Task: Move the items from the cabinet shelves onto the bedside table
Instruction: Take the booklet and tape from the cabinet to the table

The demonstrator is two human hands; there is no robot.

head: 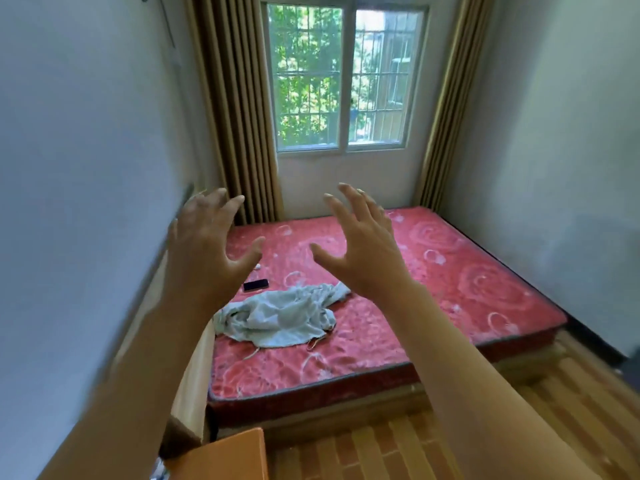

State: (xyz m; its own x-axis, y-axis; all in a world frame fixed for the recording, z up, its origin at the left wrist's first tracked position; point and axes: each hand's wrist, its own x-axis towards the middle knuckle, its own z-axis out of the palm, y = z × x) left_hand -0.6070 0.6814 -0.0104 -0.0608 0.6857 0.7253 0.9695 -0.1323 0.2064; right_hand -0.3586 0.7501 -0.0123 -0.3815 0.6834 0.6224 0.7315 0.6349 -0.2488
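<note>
Here the red mattress (398,306) fills the middle and right of the frame, under the barred window (341,77) at top centre. On it, left of centre, lies a crumpled pale cloth (277,317), with a dark phone (256,285) just above it. Both hands, left hand (204,247) and right hand (360,244), hang mid-frame, fingers spread, holding nothing. An orange bench (225,459) corner shows at bottom left; no cabinet is in view.

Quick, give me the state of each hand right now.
Left hand: open, fingers spread, holding nothing.
Right hand: open, fingers spread, holding nothing.
</note>
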